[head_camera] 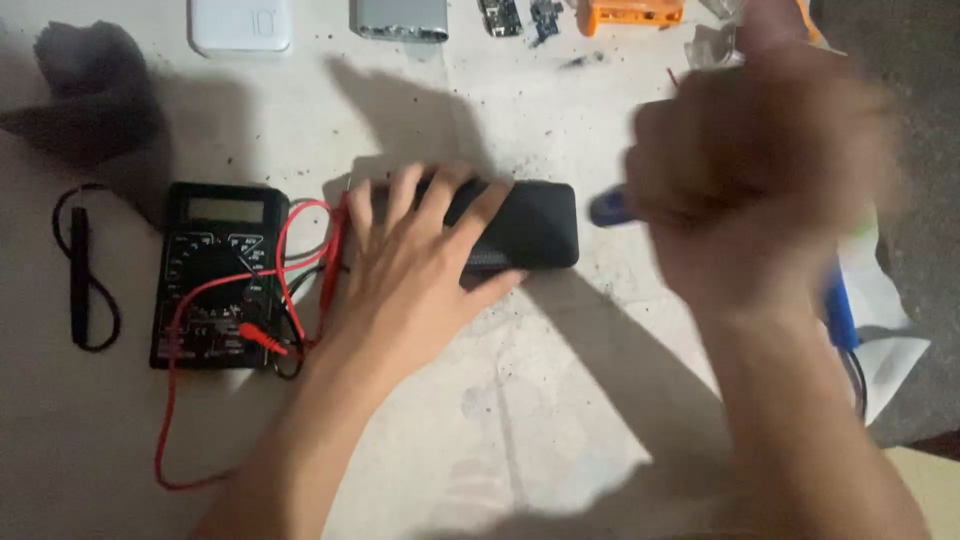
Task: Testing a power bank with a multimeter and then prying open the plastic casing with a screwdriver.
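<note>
Black box (530, 225) lies flat under spread fingertips (455, 195) of left hand (420, 265), pinned on table. Right hand (750, 180) blurred, fisted round blue tool (608, 208) just beside box end. Best keep steady downward pressure; multimeter (215, 275) beside wrist.

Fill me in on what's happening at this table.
A person is working at a dusty white table. The left hand lies flat on a black rectangular device, pinning it down. The right hand, blurred, is closed around a blue-handled tool just right of the device. A black multimeter with red and black leads sits to the left.
</note>
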